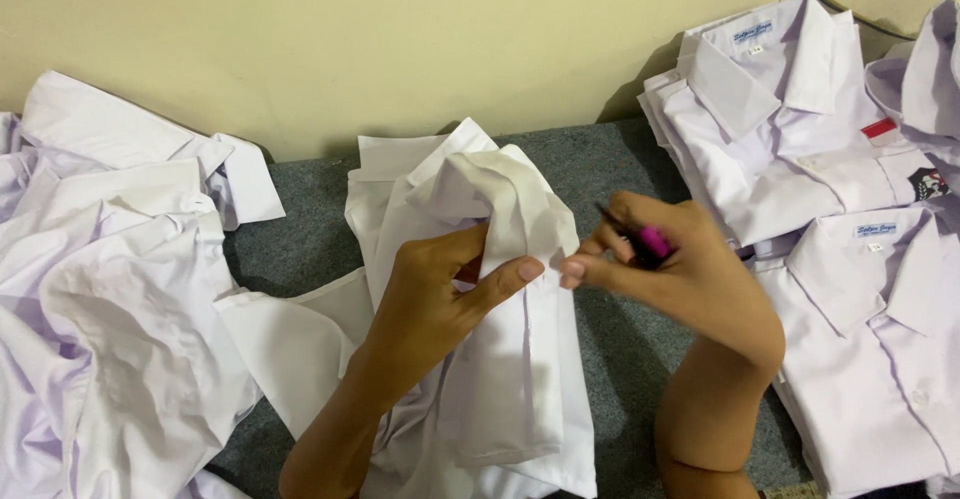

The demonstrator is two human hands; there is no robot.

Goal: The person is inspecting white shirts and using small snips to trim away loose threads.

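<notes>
**Two hands at a folded shirt edge**

My left hand (440, 294) is closed on the white shirt (500, 359): the thumb lies across a folded vertical edge and the fingers curl behind it, pinching the cloth between them. My right hand (690, 269) is curled narrow; thumb and forefinger meet at their tips just beside my left thumb, touching or nearly touching the same edge, though I cannot tell whether they grip any cloth. Inside the right fist sits a small tool with a pink handle (652, 242), its thin dark tip pointing up and to the left.

The white shirt is plain, softly creased and partly gathered, with a doubled strip, probably a placket or cuff, running down its middle. It is bunched high at the top and hangs down towards me.

Relative to the white shirt: it rests on a grey surface (620, 339), with my left hand in front of its centre and my right hand just to its right. A loose heap of crumpled shirts (110, 289) lies well to its left. A stack of neatly folded collared shirts (800, 149) lies to its right, against the cream wall (400, 39).
</notes>
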